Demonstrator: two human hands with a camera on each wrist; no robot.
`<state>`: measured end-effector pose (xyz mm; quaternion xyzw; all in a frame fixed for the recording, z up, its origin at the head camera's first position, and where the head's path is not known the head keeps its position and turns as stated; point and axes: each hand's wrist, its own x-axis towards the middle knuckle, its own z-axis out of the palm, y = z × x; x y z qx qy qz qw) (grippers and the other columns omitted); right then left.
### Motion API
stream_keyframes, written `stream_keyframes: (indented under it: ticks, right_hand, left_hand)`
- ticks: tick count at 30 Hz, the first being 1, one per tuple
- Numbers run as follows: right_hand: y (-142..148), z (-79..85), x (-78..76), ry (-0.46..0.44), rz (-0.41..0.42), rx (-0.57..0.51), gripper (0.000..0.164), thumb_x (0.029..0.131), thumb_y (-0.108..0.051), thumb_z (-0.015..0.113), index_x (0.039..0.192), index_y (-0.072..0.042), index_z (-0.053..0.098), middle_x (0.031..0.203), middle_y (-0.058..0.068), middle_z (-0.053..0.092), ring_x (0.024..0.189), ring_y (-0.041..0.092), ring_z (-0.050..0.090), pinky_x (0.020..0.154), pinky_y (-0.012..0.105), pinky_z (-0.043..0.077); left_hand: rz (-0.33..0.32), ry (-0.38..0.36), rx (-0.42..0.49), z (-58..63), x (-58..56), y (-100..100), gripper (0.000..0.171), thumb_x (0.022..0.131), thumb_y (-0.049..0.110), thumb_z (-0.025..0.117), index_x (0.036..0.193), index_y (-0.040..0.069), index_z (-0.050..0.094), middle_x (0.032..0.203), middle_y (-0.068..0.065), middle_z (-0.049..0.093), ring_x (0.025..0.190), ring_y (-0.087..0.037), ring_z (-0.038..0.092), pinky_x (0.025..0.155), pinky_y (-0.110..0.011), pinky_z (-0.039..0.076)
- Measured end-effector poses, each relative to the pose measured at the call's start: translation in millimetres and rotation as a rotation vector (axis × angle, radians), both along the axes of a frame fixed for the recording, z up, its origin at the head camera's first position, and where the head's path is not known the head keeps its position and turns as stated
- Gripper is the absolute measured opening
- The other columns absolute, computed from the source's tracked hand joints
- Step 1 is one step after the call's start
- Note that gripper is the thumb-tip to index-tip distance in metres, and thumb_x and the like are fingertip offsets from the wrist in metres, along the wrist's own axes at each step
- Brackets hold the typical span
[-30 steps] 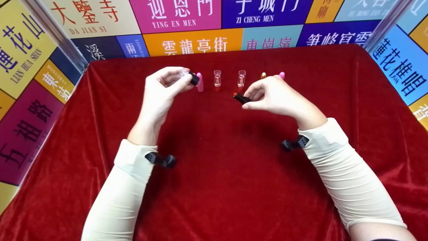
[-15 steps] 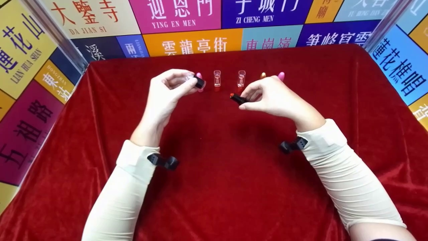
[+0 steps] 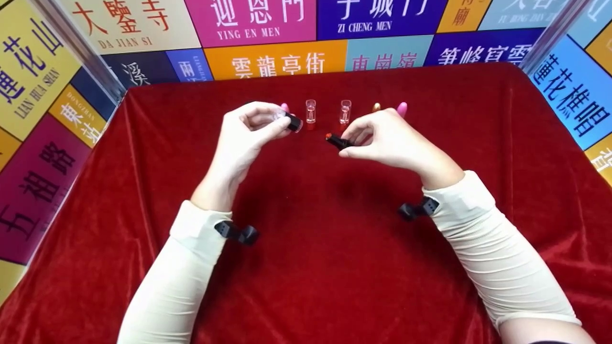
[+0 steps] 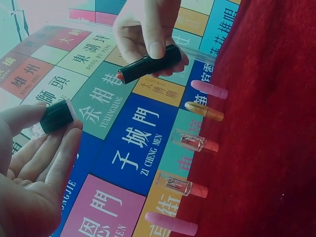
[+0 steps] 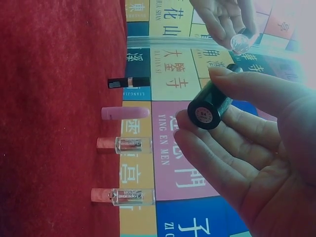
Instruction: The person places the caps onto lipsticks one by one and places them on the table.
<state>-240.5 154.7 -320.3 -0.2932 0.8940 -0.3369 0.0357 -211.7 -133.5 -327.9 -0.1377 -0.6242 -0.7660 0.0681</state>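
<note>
In the head view, my left hand (image 3: 246,129) pinches a lipstick cap (image 3: 293,123), black with a clear end, between thumb and fingers. My right hand (image 3: 389,138) grips an uncapped black lipstick (image 3: 338,142), its red tip tilted up toward the left. A short gap separates cap and lipstick, both held above the cloth. From the left wrist, the lipstick's tip (image 4: 120,76) faces the cap (image 4: 58,116). The right wrist view shows the round labelled base (image 5: 203,115) of the lipstick; the fingers hide part of its body.
Along the back of the red cloth (image 3: 306,239) stand a pink tube (image 3: 284,106), two clear-capped red lipsticks (image 3: 311,114), a gold tube (image 3: 377,107) and another pink tube (image 3: 402,110). A black tube (image 5: 128,82) appears in the right wrist view. Printed panels (image 3: 275,59) rise behind.
My left hand has moved right and slightly nearer with the cap, now covering most of the left pink tube. My right hand has shifted a little left with the lipstick, narrowing the gap.
</note>
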Motion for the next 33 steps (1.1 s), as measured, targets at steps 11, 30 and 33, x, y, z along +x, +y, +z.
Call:
stream_keyframes:
  ticks: [11,30,33]
  right_hand:
    - [-3.3,0.1,4.1,0.012,0.023,-0.027,0.024,0.089,-0.021,0.088,0.105,-0.005,0.082,0.095,0.006,0.081,0.086,0.021,0.079,0.078,0.023,0.062]
    - [-6.1,0.9,6.6,-0.01,0.031,-0.04,0.022,0.09,-0.021,0.088,0.106,-0.007,0.082,0.096,0.005,0.081,0.086,0.02,0.079,0.082,0.029,0.064]
    - [-6.5,0.8,7.2,-0.012,0.033,-0.045,0.022,0.09,-0.02,0.088,0.105,-0.007,0.082,0.096,0.005,0.081,0.086,0.02,0.079,0.082,0.031,0.064]
  left_hand:
    - [-0.021,-0.013,-0.052,-2.4,2.6,4.3,0.019,0.091,-0.005,0.079,0.11,-0.007,0.077,0.098,-0.012,0.079,0.085,-0.022,0.077,0.088,-0.04,0.065]
    - [-0.081,-0.039,-0.095,-9.1,4.3,13.5,0.017,0.091,-0.004,0.081,0.108,-0.002,0.079,0.097,-0.012,0.08,0.09,-0.024,0.079,0.09,-0.041,0.064]
    - [-0.093,-0.048,-0.092,-9.5,4.7,14.8,0.017,0.091,-0.004,0.081,0.107,-0.001,0.079,0.096,-0.013,0.08,0.09,-0.024,0.079,0.09,-0.042,0.064]
